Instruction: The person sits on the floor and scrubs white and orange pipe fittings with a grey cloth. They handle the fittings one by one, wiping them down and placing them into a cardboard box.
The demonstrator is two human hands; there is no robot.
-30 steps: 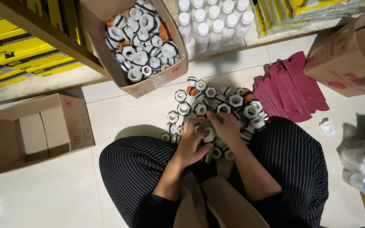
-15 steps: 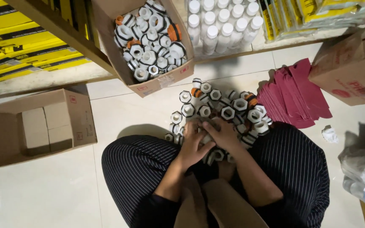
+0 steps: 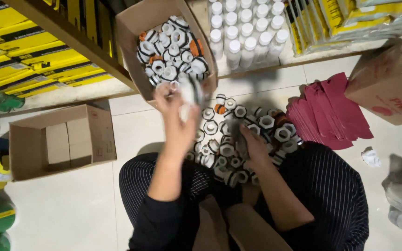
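A seated person's left hand point(image 3: 178, 122) lifts blurred white fittings point(image 3: 189, 93), fingers clasped round them, before the tilted cardboard box point(image 3: 164, 88) of like pieces; the right hand point(image 3: 252, 144), fingers spread, rests on the floor pile point(image 3: 238, 135), flanked by red card sheets point(image 3: 326, 111) and white bottles point(image 3: 245, 32)

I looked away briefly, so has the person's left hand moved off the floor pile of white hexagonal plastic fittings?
Yes. The left hand has lifted from the pile toward the open cardboard box of fittings, carrying some.
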